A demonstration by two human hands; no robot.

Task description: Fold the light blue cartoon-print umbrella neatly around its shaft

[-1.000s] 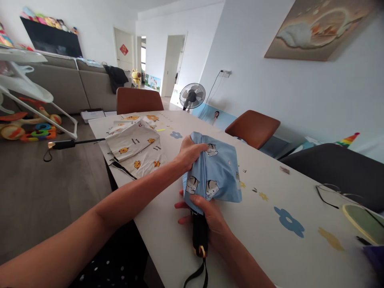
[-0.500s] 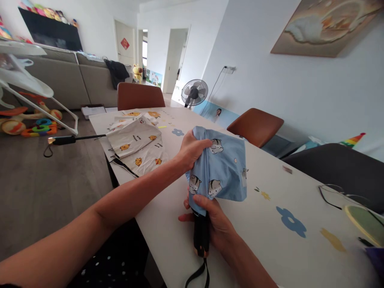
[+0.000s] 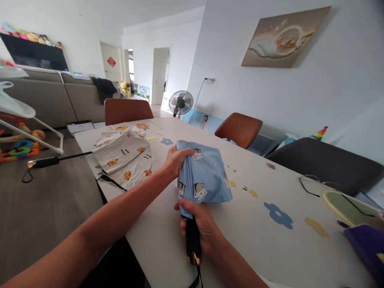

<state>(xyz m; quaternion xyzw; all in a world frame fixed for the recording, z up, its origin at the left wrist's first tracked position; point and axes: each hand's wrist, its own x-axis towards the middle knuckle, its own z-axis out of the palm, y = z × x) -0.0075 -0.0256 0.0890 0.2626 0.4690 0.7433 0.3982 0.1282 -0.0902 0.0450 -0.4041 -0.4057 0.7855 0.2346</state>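
A folded blue umbrella (image 3: 207, 172) with cartoon hamsters is held above the table, its black handle and wrist strap pointing toward me. My left hand (image 3: 177, 160) grips the folded canopy near its far end, thumb lying over the fabric. Lower down, my right hand (image 3: 199, 218) wraps round the canopy's base just above the handle, thumb on top. A loose flap of blue fabric spreads out to the right. Left of my hands lies a cream umbrella (image 3: 126, 156) with yellow cartoon prints, partly folded, its shaft and black handle jutting past the table edge.
The white table (image 3: 159, 244) carries flower decals. Eyeglasses (image 3: 318, 184), a green round object (image 3: 345, 206) and a purple item (image 3: 364, 244) lie at the right. Brown chairs (image 3: 129, 112), a dark chair (image 3: 324, 160) and a standing fan (image 3: 181, 103) surround it.
The camera view has shifted, so the scene sits lower and further left. Both hands keep hold of the blue umbrella; its loose flap hangs slightly differently.
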